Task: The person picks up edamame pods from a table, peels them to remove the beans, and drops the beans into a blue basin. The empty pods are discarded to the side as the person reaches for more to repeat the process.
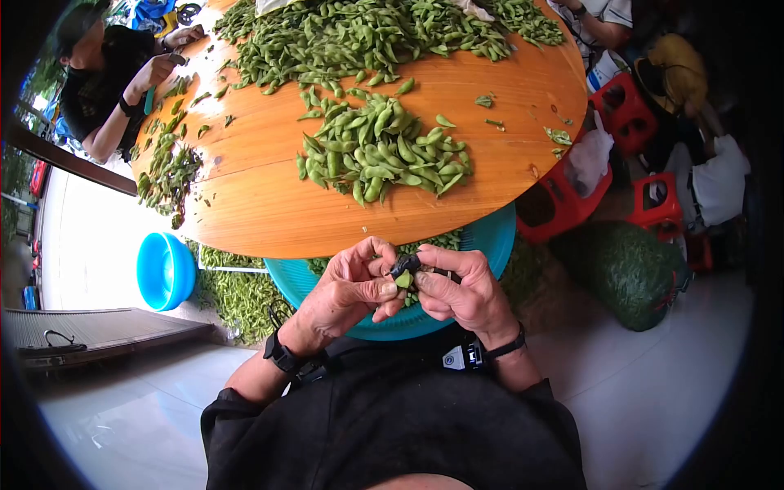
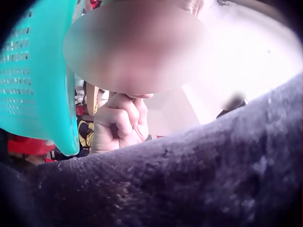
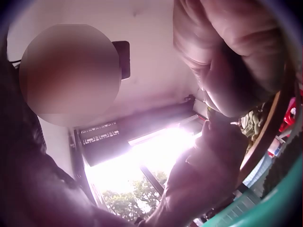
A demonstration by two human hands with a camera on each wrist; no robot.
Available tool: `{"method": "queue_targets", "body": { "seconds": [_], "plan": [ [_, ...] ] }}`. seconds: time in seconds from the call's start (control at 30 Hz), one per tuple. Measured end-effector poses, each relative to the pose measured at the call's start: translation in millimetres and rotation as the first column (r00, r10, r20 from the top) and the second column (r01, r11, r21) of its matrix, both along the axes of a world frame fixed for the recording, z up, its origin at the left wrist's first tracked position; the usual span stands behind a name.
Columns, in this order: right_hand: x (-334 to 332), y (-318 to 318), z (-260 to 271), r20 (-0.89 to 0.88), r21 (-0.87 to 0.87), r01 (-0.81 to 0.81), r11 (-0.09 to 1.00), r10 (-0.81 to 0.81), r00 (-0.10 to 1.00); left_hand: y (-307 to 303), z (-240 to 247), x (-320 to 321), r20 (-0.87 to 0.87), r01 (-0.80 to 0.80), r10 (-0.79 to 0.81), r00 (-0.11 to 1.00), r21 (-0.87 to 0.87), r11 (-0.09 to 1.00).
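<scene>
Both hands meet just beyond the near edge of the table, over a teal basket [image 1: 286, 282]. Between the thumb and fingers of my left hand [image 1: 339, 286] a green soybean pod [image 1: 404, 279] is pinched. My right hand [image 1: 467, 287] pinches the same pod from the other side, its fingertips close to the left thumb. A small black piece [image 1: 404, 265] sits at the fingertips right above the pod; I cannot tell what it is. Shelled green beans lie in the basket, partly hidden by the hands. In the right wrist view, the right hand [image 3: 232, 52] looms large.
On the wooden table [image 1: 253, 196] lie a pile of soybean pods [image 1: 384, 151] and a larger heap [image 1: 343, 49] behind it. A person [image 1: 106, 82] works at the left. A blue basin [image 1: 165, 271], red stools [image 1: 625, 114] and a full green mesh sack [image 1: 625, 273] stand around.
</scene>
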State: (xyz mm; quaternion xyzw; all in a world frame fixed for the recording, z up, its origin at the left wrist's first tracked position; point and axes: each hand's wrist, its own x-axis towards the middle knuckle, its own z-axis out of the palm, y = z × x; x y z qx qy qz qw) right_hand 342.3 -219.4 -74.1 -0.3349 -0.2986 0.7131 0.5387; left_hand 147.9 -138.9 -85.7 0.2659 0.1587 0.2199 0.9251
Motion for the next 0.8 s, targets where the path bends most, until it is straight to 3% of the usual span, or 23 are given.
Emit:
{"method": "queue_targets", "body": {
  "seconds": [0.1, 0.13, 0.17, 0.2, 0.3, 0.33, 0.37, 0.43, 0.5, 0.57, 0.6, 0.63, 0.7, 0.73, 0.8],
  "plan": [
    [-6.2, -0.3, 2.1, 0.121, -0.008, 0.090, 0.996, -0.088, 0.989, -2.5, 8.1, 2.4, -0.140, -0.040, 0.054, 0.989, 0.098, 0.994],
    [-7.1, 1.1, -1.8, 0.426, 0.193, 0.102, 0.976, -0.177, 0.887, -5.2, 8.5, 3.3, -0.215, -0.040, 0.092, 0.972, 0.236, 0.971],
    [-8.6, 2.4, -3.6, 0.659, 0.380, 0.045, 0.924, -0.305, 0.687, -6.9, 9.0, 3.6, -0.282, -0.028, 0.141, 0.949, 0.371, 0.928],
    [-11.2, 2.9, -0.2, 0.719, 0.461, 0.012, 0.887, -0.382, 0.581, -7.1, 7.8, 3.0, -0.295, -0.021, 0.166, 0.941, 0.437, 0.899],
    [-15.0, 1.6, 2.4, 0.721, 0.482, 0.043, 0.875, -0.424, 0.548, -7.2, 9.6, 3.0, -0.398, 0.030, 0.201, 0.895, 0.504, 0.863],
    [-14.5, 0.1, 3.7, 0.741, 0.410, 0.043, 0.911, -0.361, 0.566, -6.2, 7.9, 0.9, -0.438, 0.109, 0.223, 0.871, 0.615, 0.781],
    [-15.9, -0.2, 2.5, 0.740, 0.413, 0.039, 0.910, -0.360, 0.568, -6.2, 8.6, 0.9, -0.437, 0.106, 0.228, 0.870, 0.617, 0.780],
    [-19.5, 0.4, -0.4, 0.739, 0.519, 0.057, 0.853, -0.480, 0.473, -5.9, 10.6, 1.4, -0.451, 0.175, 0.261, 0.854, 0.720, 0.671],
    [-21.5, 0.3, 0.0, 0.738, 0.517, 0.063, 0.854, -0.482, 0.472, -5.0, 8.4, 0.3, -0.462, 0.196, 0.269, 0.845, 0.735, 0.649],
    [-22.5, 0.3, 0.4, 0.740, 0.513, 0.070, 0.856, -0.482, 0.469, -7.9, 8.0, 1.5, -0.330, 0.233, 0.450, 0.830, 0.938, 0.257],
    [-23.0, 0.3, 0.5, 0.747, 0.510, 0.067, 0.858, -0.480, 0.460, -9.8, 3.3, 2.6, -0.253, 0.202, 0.499, 0.829, 0.967, 0.154],
    [-23.6, 0.2, 0.4, 0.754, 0.507, 0.065, 0.860, -0.479, 0.449, -10.1, 0.3, 2.2, -0.254, 0.203, 0.499, 0.829, 0.967, 0.156],
    [-27.4, 0.1, -2.2, 0.749, 0.535, 0.073, 0.842, -0.512, 0.421, -10.5, -3.0, 1.8, -0.215, 0.218, 0.520, 0.826, 0.974, 0.057],
    [-28.7, -0.2, -3.1, 0.741, 0.563, 0.081, 0.823, -0.546, 0.392, -8.6, -0.2, -0.7, -0.217, 0.218, 0.520, 0.826, 0.974, 0.060],
    [-25.5, -1.1, 0.3, 0.743, 0.539, 0.084, 0.838, -0.520, 0.421, -0.5, 9.6, -8.3, -0.472, 0.271, 0.188, 0.861, 0.740, 0.616]
  ]
}}
